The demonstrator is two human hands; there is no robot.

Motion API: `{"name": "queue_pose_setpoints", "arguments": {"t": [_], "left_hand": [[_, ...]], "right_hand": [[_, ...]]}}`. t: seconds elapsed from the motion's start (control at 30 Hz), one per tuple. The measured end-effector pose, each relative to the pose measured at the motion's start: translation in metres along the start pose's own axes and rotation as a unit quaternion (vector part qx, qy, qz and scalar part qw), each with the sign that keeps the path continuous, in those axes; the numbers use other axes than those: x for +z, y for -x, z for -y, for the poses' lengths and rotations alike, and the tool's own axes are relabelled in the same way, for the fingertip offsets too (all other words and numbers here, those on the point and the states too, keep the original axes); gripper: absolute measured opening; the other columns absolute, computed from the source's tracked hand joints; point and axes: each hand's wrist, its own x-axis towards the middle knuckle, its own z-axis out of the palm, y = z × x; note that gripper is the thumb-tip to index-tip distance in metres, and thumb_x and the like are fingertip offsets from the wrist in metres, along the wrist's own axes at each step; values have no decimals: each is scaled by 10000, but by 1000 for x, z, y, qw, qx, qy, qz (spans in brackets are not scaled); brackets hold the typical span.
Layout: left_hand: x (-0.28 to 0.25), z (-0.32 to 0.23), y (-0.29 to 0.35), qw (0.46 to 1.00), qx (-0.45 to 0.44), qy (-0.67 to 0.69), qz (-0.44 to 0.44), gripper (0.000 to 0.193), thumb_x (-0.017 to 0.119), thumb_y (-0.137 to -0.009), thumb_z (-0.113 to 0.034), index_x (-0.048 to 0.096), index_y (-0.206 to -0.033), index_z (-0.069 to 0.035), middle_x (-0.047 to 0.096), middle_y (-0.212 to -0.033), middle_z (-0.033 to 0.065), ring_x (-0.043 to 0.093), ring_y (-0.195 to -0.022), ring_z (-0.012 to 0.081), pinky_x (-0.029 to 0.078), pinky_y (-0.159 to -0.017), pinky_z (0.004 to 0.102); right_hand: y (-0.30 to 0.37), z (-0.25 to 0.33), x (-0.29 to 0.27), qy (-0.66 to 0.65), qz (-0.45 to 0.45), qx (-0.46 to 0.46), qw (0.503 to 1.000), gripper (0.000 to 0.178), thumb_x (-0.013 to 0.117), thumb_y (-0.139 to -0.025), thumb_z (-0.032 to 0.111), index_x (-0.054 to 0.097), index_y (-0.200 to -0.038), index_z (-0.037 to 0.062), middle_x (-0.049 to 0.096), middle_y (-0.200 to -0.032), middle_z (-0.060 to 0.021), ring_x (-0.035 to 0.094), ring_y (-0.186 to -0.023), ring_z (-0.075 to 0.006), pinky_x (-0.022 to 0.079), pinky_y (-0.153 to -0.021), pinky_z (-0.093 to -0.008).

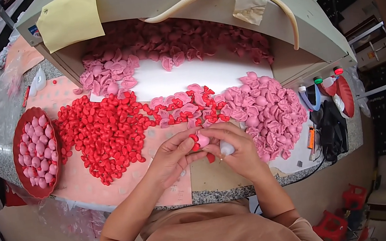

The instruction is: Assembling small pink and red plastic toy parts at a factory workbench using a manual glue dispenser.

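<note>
Speckled grey stone countertop (pixel 0 149) spreads under a cream-coloured box-like housing (pixel 126 6) in the head view, with a pale pink paper sheet (pixel 74 178) covering much of its near left part. A heap of glossy red bean-shaped pieces (pixel 108 135) lies beyond the left hand and to its left; a heap of matte pink shell-shaped pieces (pixel 275 118) lies beyond the right hand and to its right. Far left stands a red scalloped bowl (pixel 18 159) filled with rounded pink-and-red pieces (pixel 36 149).

Between the fingertips of the two hands, in front of the body, is a small rounded red-and-pink piece (pixel 202 140). Its red part faces left and its pink part right, so the line across its two colours runs roughly from hand to hand; its true long axis cannot be told. The left hand (pixel 175 159) pinches it from the red side. The right hand (pixel 238 149) has its fingertips close by the pink side, though contact is unclear, and grasps a whitish translucent bottle-like object (pixel 227 148) lower in its fingers. Neither hand is clearly nearer. That bottle-like object sits just right of the piece and nearer the body; where its outlet points cannot be made out.
</note>
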Motion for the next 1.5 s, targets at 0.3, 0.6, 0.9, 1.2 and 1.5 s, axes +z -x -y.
{"name": "queue_pose_setpoints", "arguments": {"t": [0.3,0.6,0.9,1.2,1.5], "left_hand": [[1,5,2,998,33,-51,0,311,545,-888,-88,533,-1195,-40,550,-1181,87,552,-1059,183,483,-909,361],[-1,6,2,972,87,-218,-9,193,582,-834,24,622,-1020,-8,572,-1078,61,561,-972,133,479,-833,262],[-10,6,4,978,75,-192,-14,139,613,-827,-6,635,-965,-6,572,-965,29,557,-871,100,453,-761,223],[20,13,-5,954,166,-243,-55,227,638,-816,-26,609,-1041,-15,568,-984,14,548,-889,95,449,-771,217],[5,7,-1,784,306,-535,-75,350,747,-700,-75,623,-1026,-60,595,-1007,96,597,-918,185,492,-756,292]], "right_hand": [[9,-11,1,-74,-4,8,997,310,694,-733,-4,644,-1035,42,567,-1026,-95,593,-819,-166,505,-677,-261],[12,-15,-9,-280,74,233,928,322,660,-809,83,586,-1117,31,572,-1063,-48,556,-917,-109,472,-748,-248],[16,-19,3,-182,87,150,968,275,638,-823,96,580,-1073,1,564,-1018,-33,552,-844,-99,471,-719,-240],[18,-30,20,-339,-11,253,906,318,601,-869,168,520,-1134,14,602,-875,-21,542,-739,-77,445,-616,-218],[25,-40,20,-415,27,258,872,349,629,-832,79,541,-1168,43,578,-974,6,514,-798,-38,427,-677,-192]]}}
